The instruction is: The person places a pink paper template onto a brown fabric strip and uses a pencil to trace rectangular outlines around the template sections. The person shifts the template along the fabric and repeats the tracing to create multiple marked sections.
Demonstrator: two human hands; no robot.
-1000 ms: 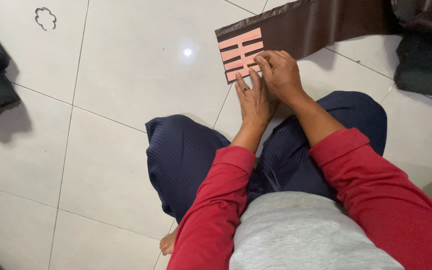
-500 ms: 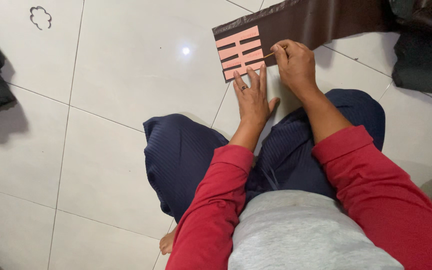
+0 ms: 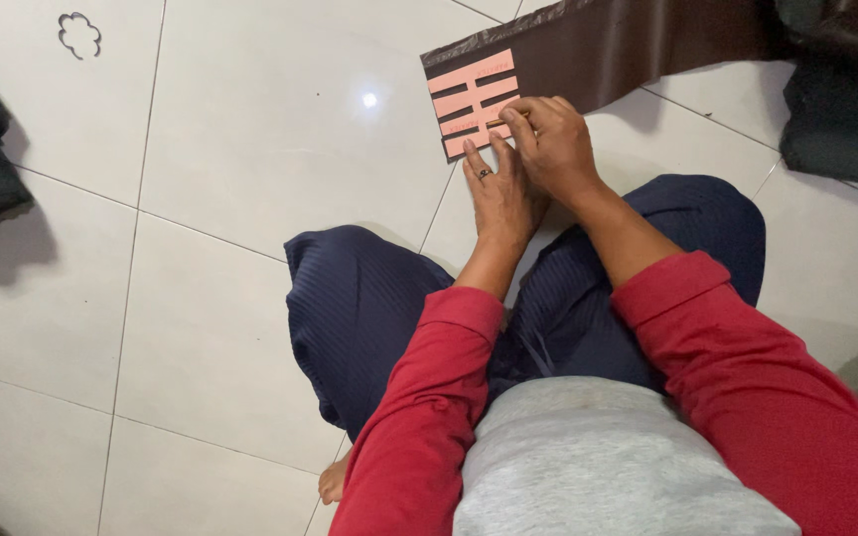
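A pink slotted template [image 3: 471, 101] is lying on a dark brown sheet [image 3: 608, 45] spread over the white tiled floor [image 3: 250, 199]. The right hand [image 3: 553, 149] is pinching a thin pencil [image 3: 508, 120] against the template, fingers curled together. The left hand [image 3: 501, 194] is lying flat, fingers extended, pressing the sheet's near edge.

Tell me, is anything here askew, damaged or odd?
Nothing looks damaged or spilled. The brown sheet with the pink template lies slanted to the floor tile lines. The left hand presses beside it; the right hand holds a thin pencil-like tool on it.
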